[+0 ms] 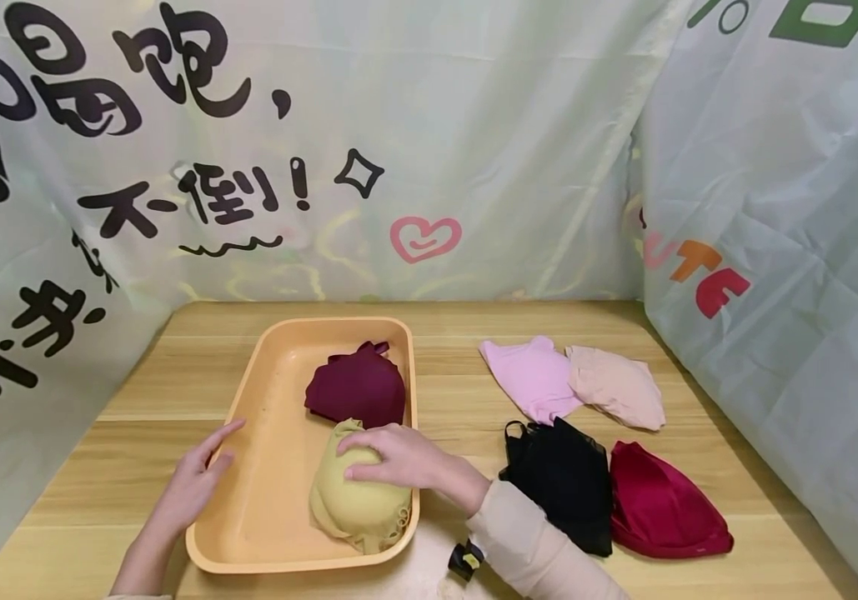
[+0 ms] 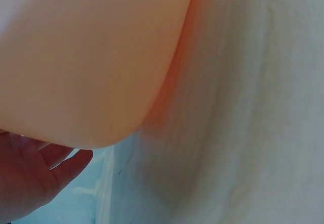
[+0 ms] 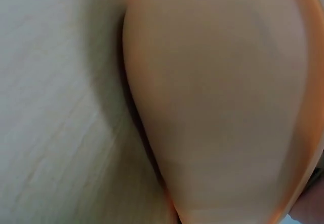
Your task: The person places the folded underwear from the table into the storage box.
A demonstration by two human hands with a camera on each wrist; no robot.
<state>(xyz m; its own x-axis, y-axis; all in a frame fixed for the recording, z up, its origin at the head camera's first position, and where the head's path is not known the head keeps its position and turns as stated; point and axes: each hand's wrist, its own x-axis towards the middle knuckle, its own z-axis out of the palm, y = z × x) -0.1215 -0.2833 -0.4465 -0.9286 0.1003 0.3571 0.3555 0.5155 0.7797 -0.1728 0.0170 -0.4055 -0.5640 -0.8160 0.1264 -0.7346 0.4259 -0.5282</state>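
An orange-tan tray (image 1: 263,450) lies on the table, a dark maroon bra (image 1: 357,387) at its far right. Nearer, a yellow-green bra (image 1: 357,500) with scalloped trim lies cup side up against the tray's right wall. My right hand (image 1: 398,454) rests on top of this cup, thumb and forefinger spread apart. At the tray's left rim is my left hand (image 1: 192,479), fingers extended along the edge. In the left wrist view that hand (image 2: 38,176) shows beside the tray's outer wall (image 2: 91,72). The right wrist view mostly shows the tray's outer wall (image 3: 212,92).
Right of the tray lie a lilac bra (image 1: 529,375), a beige bra (image 1: 616,387), a black bra (image 1: 564,487) and a red bra (image 1: 661,504). A small black object (image 1: 464,560) is by the right sleeve. Printed curtains (image 1: 474,150) border the wooden table (image 1: 451,358).
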